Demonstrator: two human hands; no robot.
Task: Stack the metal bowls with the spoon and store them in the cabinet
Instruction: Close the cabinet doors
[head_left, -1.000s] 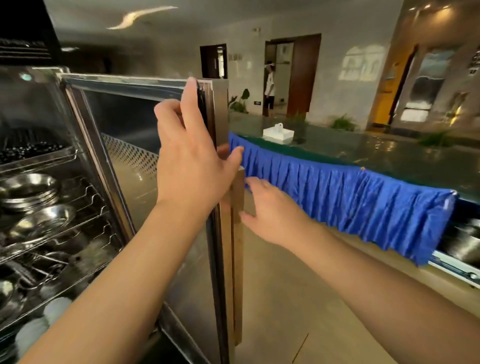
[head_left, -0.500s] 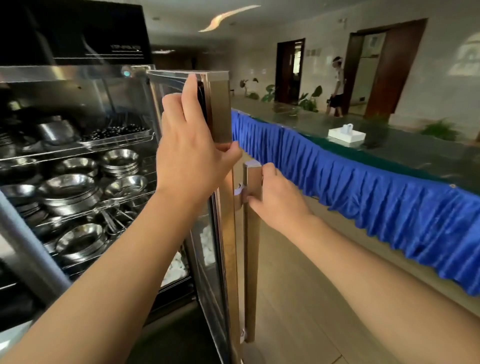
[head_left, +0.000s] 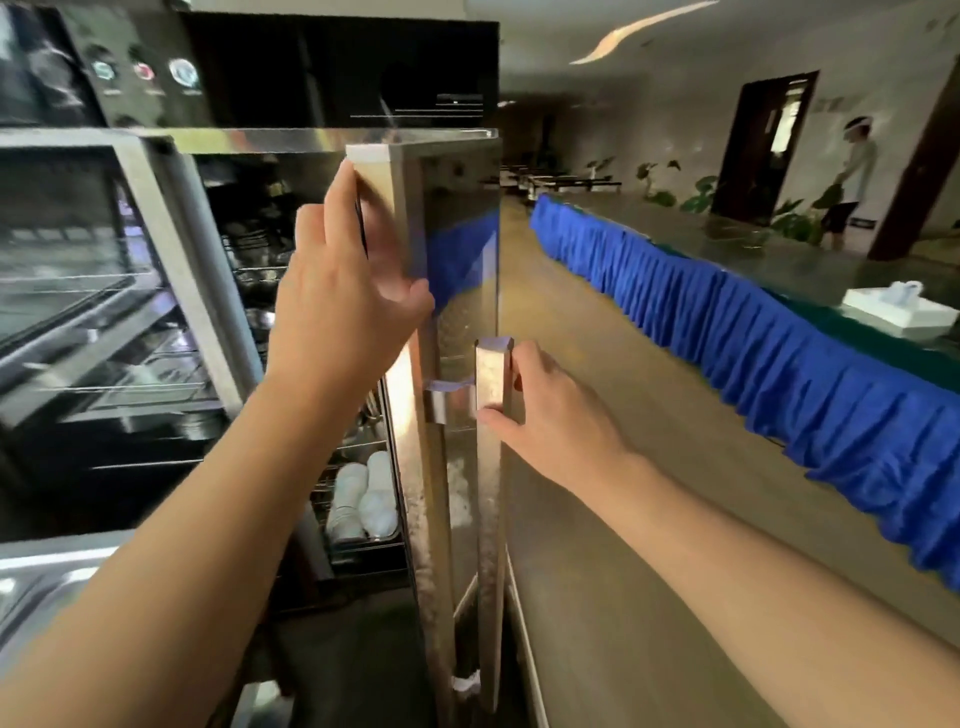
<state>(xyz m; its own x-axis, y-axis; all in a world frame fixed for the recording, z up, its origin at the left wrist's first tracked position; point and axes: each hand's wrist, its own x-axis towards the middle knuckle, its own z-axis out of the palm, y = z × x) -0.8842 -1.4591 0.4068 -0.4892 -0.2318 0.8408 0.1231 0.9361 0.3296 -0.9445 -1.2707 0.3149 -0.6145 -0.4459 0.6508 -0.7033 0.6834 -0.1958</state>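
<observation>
The tall stainless-steel cabinet (head_left: 171, 322) stands with its mirror-finish steel door (head_left: 457, 312) partly open, the door seen nearly edge-on at the centre of the view. Through the gap, wire shelves (head_left: 270, 270) are visible; the upper levels hold dim metal ware, too blurred to say whether it is the task's bowls, and no spoon can be made out. On the lowest visible rack, a wire basket (head_left: 363, 540) holds stacked white round dishes (head_left: 361, 499), lying on their sides and touching one another. The left hand (head_left: 348, 312) is clamped on the door's upper free edge, fingers wrapped behind it and thumb pressed on the front face. The right hand (head_left: 545, 415) is closed loosely round the top of the long square-section steel door handle (head_left: 491, 467), thumb on its front. The black glossy control panel (head_left: 249, 67) above the cabinet carries three round icons and faint lines of text, none legible. To the right, a long table with a pleated blue skirt (head_left: 753, 374) bears a white tissue box (head_left: 901, 312). A person (head_left: 852, 182) stands by a far doorway.
</observation>
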